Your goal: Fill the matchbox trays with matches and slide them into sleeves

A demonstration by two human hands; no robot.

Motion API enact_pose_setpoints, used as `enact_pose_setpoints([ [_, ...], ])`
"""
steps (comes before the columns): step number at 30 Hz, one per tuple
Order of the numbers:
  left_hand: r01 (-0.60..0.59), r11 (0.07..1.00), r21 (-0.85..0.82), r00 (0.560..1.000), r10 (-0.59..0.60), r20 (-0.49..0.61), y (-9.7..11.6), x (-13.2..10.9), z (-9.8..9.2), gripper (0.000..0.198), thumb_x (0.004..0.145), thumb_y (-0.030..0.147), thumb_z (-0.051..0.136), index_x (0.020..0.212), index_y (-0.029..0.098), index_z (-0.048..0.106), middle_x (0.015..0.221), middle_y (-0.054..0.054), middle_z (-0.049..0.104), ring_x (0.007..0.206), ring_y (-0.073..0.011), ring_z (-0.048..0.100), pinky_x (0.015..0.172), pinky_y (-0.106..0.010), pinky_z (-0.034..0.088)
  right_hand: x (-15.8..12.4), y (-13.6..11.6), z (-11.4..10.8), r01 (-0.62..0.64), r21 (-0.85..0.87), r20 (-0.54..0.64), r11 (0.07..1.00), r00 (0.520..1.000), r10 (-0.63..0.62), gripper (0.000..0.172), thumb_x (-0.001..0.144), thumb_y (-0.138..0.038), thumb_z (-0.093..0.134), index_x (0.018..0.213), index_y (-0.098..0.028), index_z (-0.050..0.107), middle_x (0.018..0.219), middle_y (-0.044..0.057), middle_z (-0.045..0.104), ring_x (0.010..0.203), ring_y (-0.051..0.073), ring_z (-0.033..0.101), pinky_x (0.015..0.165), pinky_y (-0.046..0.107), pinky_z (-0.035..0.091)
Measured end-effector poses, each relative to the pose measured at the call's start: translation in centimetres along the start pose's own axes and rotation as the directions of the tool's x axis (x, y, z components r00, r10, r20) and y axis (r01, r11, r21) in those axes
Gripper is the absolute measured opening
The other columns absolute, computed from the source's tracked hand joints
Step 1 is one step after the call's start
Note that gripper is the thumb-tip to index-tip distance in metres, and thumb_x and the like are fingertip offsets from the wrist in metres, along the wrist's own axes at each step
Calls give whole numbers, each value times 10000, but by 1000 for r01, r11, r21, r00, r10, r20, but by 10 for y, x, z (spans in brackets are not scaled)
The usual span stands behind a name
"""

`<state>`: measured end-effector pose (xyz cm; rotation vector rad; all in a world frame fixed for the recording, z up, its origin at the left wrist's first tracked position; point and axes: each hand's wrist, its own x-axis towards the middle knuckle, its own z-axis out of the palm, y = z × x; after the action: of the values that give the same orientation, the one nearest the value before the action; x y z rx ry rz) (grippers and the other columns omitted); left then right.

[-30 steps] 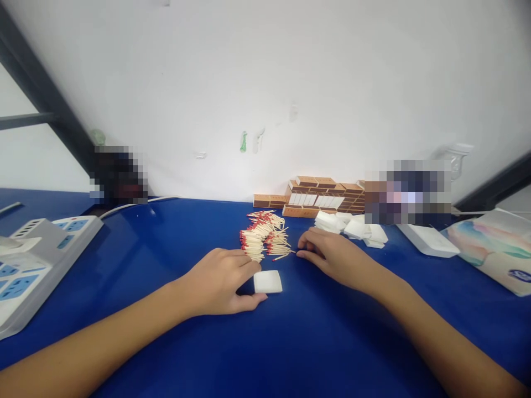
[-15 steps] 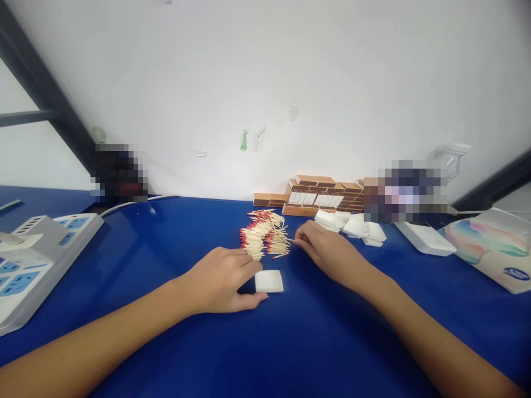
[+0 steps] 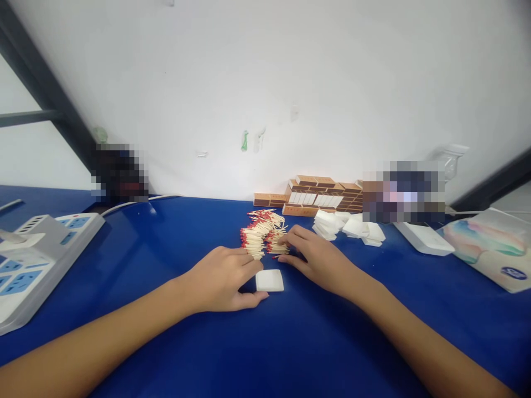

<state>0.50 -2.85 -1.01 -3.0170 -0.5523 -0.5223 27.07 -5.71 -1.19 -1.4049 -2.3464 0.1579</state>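
A small white tray (image 3: 270, 280), like the inner drawer of a matchbox, lies on the blue table in front of me. My left hand (image 3: 228, 279) holds it from the left, thumb along the near edge and forefinger at the far left corner. Beyond the tray is a heap of red-headed matches (image 3: 253, 240), with a smaller bunch of matches (image 3: 274, 242) on its right. At that bunch, my right hand (image 3: 309, 251) has thumb and forefinger apart, the fingertips reaching the match ends. Its other fingers are curled.
Several brown matchboxes (image 3: 305, 210) are stacked against the wall. More white trays (image 3: 357, 225) lie in a pile right of my right hand. A power strip (image 3: 78, 243) stands left, a white box (image 3: 427, 239) and a tissue pack (image 3: 489, 249) right.
My right hand has moved left from beside the matches onto the small bunch, and its thumb and forefinger have spread. My left hand and the tray stay nearly still.
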Motion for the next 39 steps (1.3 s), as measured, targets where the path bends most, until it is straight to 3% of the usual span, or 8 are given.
enact_pose_setpoints([
  [5,8,1000,-8,1000,-8,3,-1,0,-1,337,953,507,620,1005,180,677,825,-25,705,761,-207,685,663,-325,479,5,-1,5,-6,22,6,1000,1000,6,147,1043,-309,568,943,-208,601,991,56,610,835,191,612,734,316,492],
  [18,18,999,-29,1000,-19,-12,-8,0,2,332,954,486,620,1026,170,688,839,-34,719,782,-225,706,674,-343,506,4,-5,2,-98,-1,62,995,993,98,167,1042,-310,552,909,-218,515,941,42,600,792,189,609,692,318,501],
  [25,43,998,-46,999,-43,7,-5,1,1,320,938,489,633,1011,182,686,822,-27,707,762,-223,695,655,-340,485,1,-2,-3,-110,-24,86,994,990,111,163,1060,-335,517,959,-213,558,991,57,611,836,204,627,729,345,527],
  [30,60,997,-50,998,-60,2,-3,0,1,368,839,511,713,1019,191,687,792,-16,702,730,-231,686,591,-340,437,2,0,0,-83,-20,54,996,995,84,163,1051,-313,527,926,-212,556,963,58,620,801,195,627,712,343,533],
  [39,32,999,-36,999,-32,-6,-3,0,3,304,891,490,671,979,199,674,746,-6,672,683,-204,658,579,-328,403,0,1,4,-135,50,16,990,991,135,176,1046,-346,539,918,-225,524,934,46,636,769,188,622,690,334,515],
])
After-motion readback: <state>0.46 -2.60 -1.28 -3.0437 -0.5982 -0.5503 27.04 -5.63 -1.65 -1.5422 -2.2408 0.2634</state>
